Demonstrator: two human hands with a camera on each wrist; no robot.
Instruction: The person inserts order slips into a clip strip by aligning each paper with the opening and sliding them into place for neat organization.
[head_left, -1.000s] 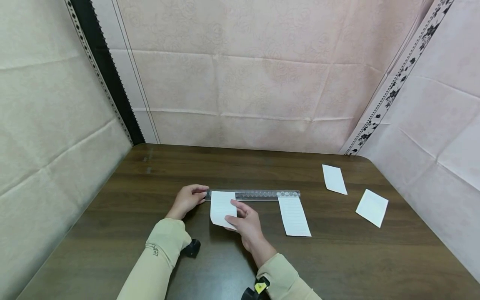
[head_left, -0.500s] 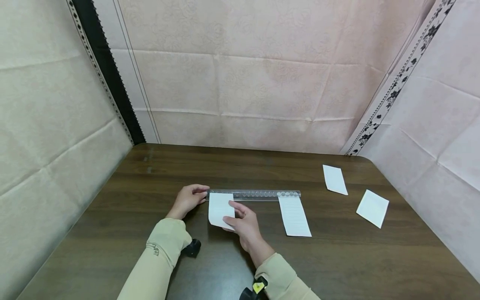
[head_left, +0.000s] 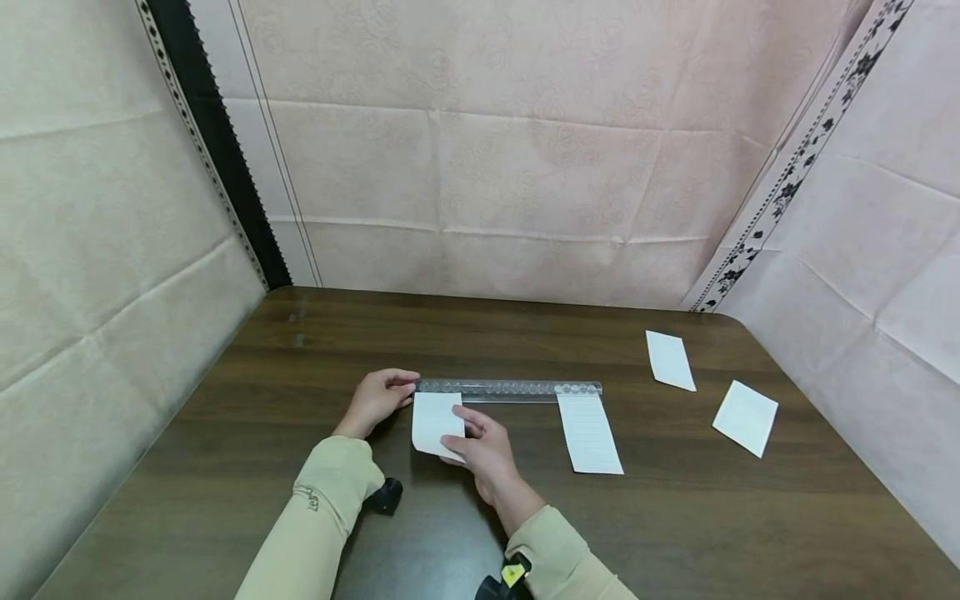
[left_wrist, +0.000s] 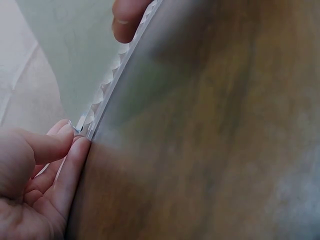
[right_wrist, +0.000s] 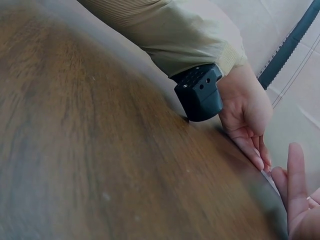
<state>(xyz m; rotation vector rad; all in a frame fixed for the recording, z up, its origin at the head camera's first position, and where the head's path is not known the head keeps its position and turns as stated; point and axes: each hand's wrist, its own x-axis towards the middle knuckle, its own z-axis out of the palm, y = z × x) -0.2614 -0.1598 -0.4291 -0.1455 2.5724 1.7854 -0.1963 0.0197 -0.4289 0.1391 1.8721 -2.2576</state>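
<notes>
left hand [head_left: 375,400]: fingers curled, pinching the near end of the ruler [head_left: 508,389] | right hand [head_left: 480,446]: fingers bent, gripping a paper slip [head_left: 433,421] just beside the left hand, below the ruler | lined slip [head_left: 588,432]: right of both hands, at the ruler's far end

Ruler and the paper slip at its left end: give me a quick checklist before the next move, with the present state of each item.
1. Left hand pinning the left end of the clear ruler: ok, fingertips pinch that end.
2. Right hand has a grip on the paper slip: ok, fingers hold its lower right part.
3. Slip's top edge meets the ruler: ok in the head view; whether it is tucked under cannot tell.
4. Ruler lying flat on the table: ok.
5. Lined slip at the ruler's right end clear of both hands: ok.
6. Two loose slips apart at the far right: ok.
</notes>
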